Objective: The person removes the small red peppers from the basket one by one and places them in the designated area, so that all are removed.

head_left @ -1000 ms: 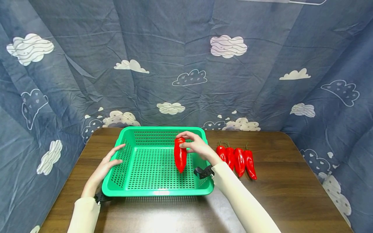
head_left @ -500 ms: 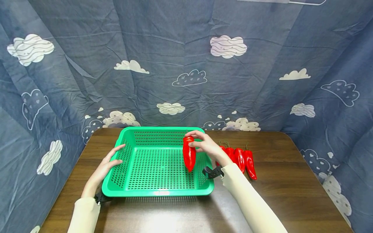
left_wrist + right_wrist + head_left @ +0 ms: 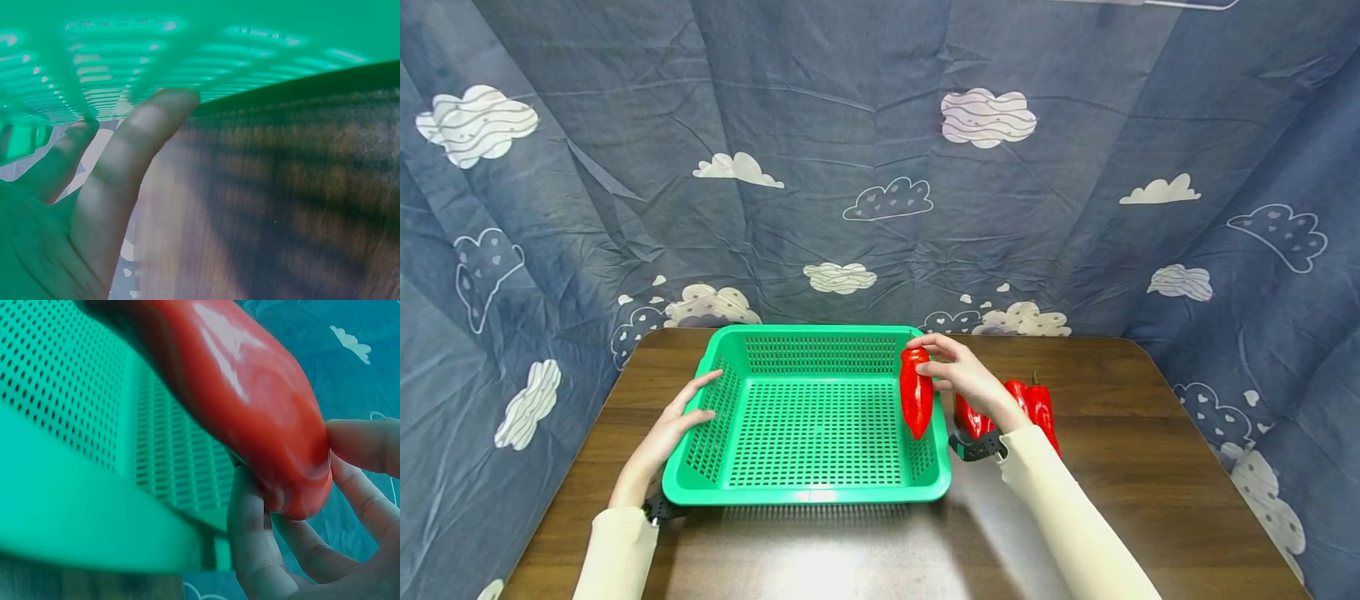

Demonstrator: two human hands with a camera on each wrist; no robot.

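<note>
A long, glossy red chili pepper (image 3: 917, 392) hangs tip down over the right side of the green basket (image 3: 808, 497). My right hand (image 3: 958, 371) pinches it near its stem end. In the right wrist view the thumb and fingers are around the blunt end of the pepper (image 3: 250, 394), with the basket wall (image 3: 69, 481) beside it. My left hand (image 3: 666, 433) rests at the basket's left side, fingers extended and spread. The left wrist view shows that hand's fingers (image 3: 131, 144) right against the perforated green wall (image 3: 206, 56).
Several more red chili peppers (image 3: 1040, 405) lie in a row on the brown wooden table (image 3: 1135, 467), right of the basket, partly hidden by my right arm. A dark blue curtain (image 3: 820, 233) with white clouds hangs behind the table.
My right hand has carried the chili pepper rightward, from over the basket's inside to near its right rim. The left hand and the basket have stayed in place.
</note>
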